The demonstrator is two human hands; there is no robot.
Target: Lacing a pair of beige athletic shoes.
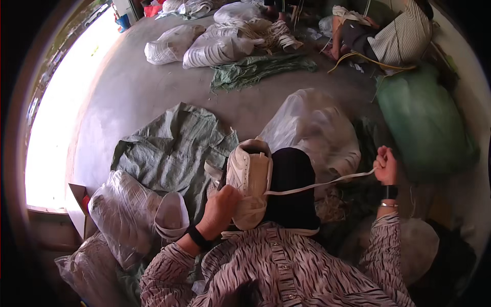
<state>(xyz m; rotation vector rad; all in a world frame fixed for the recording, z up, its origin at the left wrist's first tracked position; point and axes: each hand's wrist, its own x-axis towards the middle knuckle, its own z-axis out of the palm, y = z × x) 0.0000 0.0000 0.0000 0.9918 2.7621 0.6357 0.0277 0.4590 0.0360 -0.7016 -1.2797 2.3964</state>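
A cream sneaker (pixel 258 171) rests on my lap with its opening pointing away from me and its toe toward my body. My left hand (pixel 220 207) is closed on the sneaker's left side near the toe, its fingertips partly hidden. A flat, pale shoelace (pixel 332 181) runs out from the sneaker to the right, almost taut with a slight sag. Its far end is pinched in my right hand (pixel 386 166), raised well out to the right. Dark cloth (pixel 292 187) covers my leg beside the shoe.
Left of me lie a green woven sack (pixel 169 143), a clear bag of pale goods (pixel 125 210) and another pale shoe (pixel 172 215). Ahead is a translucent plastic bag (pixel 312 123). A stuffed green sack (pixel 424 123) stands right; another person (pixel 399 38) bends beyond it.
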